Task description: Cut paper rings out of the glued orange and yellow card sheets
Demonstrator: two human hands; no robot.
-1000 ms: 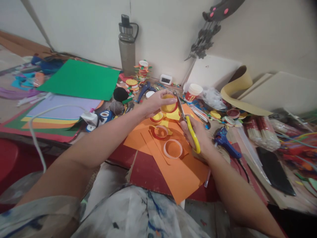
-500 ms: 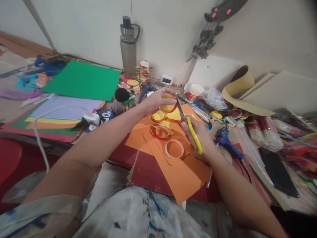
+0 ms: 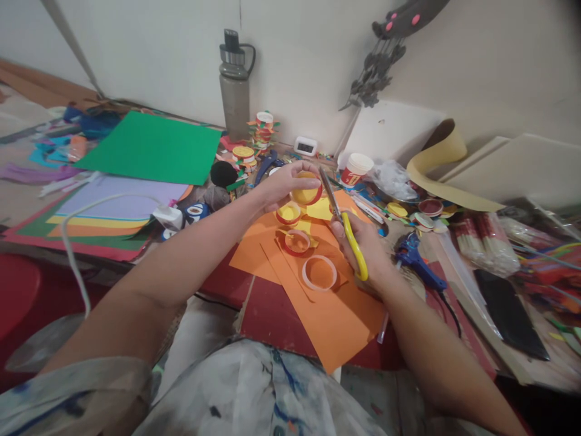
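Fingers (image 3: 307,182) hold one yellow piece (image 3: 303,195) and one pair of scissors (image 3: 334,205).

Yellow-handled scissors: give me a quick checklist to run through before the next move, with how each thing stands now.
1. Scissors held in the right hand: ok.
2. Red-and-yellow round piece held in the left hand: ok.
3. Left hand clear of the blades: cannot tell; they look very close.
4. Orange paper free of loose pieces: not ok; a pale ring lies on it.
5. Blue glue gun out of the hands: ok; it lies right of the right forearm.
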